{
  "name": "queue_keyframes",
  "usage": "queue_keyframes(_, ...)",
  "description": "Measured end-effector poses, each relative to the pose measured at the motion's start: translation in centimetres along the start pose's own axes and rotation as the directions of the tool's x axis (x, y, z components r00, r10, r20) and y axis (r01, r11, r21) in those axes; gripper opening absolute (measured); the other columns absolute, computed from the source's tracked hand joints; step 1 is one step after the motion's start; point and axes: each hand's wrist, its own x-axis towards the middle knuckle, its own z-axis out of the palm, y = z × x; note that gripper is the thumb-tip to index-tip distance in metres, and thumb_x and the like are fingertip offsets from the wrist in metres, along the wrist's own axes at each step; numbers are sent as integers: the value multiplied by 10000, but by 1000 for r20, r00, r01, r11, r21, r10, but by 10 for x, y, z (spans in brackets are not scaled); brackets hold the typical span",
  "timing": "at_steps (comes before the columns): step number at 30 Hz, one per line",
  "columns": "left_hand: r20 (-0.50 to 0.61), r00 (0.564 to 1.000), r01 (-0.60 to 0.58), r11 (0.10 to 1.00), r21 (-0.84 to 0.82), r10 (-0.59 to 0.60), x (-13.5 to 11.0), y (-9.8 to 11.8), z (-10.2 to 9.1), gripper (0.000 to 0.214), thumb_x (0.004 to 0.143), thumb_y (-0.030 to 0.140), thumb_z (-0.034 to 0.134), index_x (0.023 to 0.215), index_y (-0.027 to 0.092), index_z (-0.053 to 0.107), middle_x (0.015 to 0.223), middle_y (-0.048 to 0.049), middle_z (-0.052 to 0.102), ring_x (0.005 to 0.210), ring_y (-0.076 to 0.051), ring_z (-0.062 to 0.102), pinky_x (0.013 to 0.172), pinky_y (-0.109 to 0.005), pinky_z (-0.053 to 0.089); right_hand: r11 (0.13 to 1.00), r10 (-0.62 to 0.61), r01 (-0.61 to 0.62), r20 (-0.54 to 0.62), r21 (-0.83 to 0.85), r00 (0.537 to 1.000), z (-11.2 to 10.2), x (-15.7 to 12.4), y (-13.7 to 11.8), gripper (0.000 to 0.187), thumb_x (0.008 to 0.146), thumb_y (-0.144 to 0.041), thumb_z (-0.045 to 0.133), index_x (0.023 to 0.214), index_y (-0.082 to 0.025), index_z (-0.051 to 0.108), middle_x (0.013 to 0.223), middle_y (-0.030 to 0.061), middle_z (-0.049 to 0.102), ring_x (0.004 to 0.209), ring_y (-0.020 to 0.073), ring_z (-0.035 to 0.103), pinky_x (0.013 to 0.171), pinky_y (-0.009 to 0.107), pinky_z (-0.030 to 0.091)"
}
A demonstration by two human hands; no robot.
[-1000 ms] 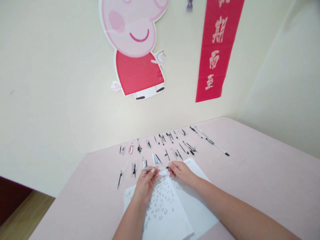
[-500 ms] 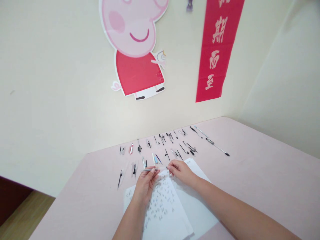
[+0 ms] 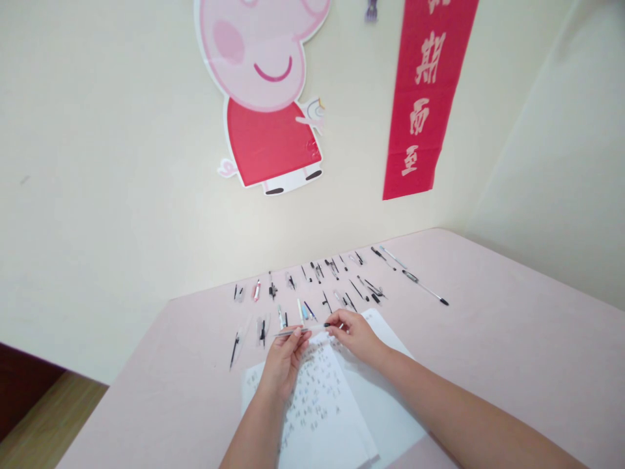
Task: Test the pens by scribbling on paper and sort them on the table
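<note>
A slim pen (image 3: 316, 328) with a clear barrel and a dark piece at its right end lies level above the papers. My left hand (image 3: 288, 355) is closed around its left part, thumb on top, and a thin grey end sticks out past the fingers. With thumb and fingertips my right hand (image 3: 351, 331) pinches the dark right end. Whether that dark piece is a separate part, I cannot tell. Below both hands lies a sheet of paper (image 3: 319, 397) covered in small handwriting, on top of other white sheets (image 3: 390, 404).
Several pen parts, refills and caps lie in rows on the pink tabletop, among them a red-and-white pen (image 3: 256, 290), a black refill (image 3: 234, 352) and a long clear pen (image 3: 424, 287). Behind the table's far edge rises a wall with a cartoon pig cutout (image 3: 273, 140) and a red banner (image 3: 420, 98).
My right hand has shifted slightly up, and more of the dark end now shows at its fingertips. My left hand has stayed nearly still with the pen.
</note>
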Motion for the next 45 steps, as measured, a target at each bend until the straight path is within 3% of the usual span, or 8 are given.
queue_keyframes(10, 28, 1000, 0, 1000, 1, 0, 0, 0, -2, 79, 745, 26, 639, 757, 104, 646, 697, -52, 711, 666, -114, 691, 586, -141, 562, 981, 97, -98, 14, 170, 995, 4, 1, 4, 76, 719, -240, 602, 756, -174, 612, 663, 3, 614, 595, 127, 568, 548, 238, 443)
queue_keyframes(22, 88, 996, -23, 999, 41, 19, 0, -1, -5, 98, 726, 49, 663, 802, 111, 654, 748, -57, 717, 727, -118, 690, 661, -157, 562, 967, 127, -132, 38, 219, 991, 3, 1, 8, 141, 721, -305, 629, 731, -167, 600, 617, -2, 603, 577, 124, 567, 553, 242, 449)
queue_keyframes(28, 96, 995, -21, 999, 49, 16, -1, -1, -4, 102, 715, 62, 681, 799, 110, 651, 739, -56, 712, 726, -119, 687, 660, -160, 558, 974, 90, -105, 81, 202, 993, 1, 0, 5, 199, 768, -358, 585, 701, -172, 559, 630, 4, 601, 558, 115, 552, 547, 239, 440)
queue_keyframes(37, 120, 993, -22, 998, 63, 14, -1, -2, -4, 130, 687, 91, 716, 797, 119, 653, 750, -44, 711, 746, -127, 686, 667, -174, 561, 998, 51, -55, 110, 40, 993, -1, -1, 3, 390, 844, -472, 474, 585, -181, 493, 504, -23, 500, 491, 101, 455, 508, 223, 364)
queue_keyframes(45, 102, 994, -36, 998, 53, 31, -2, -1, -3, 136, 675, 95, 727, 789, 124, 657, 753, -40, 716, 739, -122, 685, 651, -167, 559, 971, 107, -133, 136, 197, 985, 1, -1, 5, 495, 854, -615, 354, 686, -179, 514, 578, 2, 537, 501, 106, 484, 513, 235, 393)
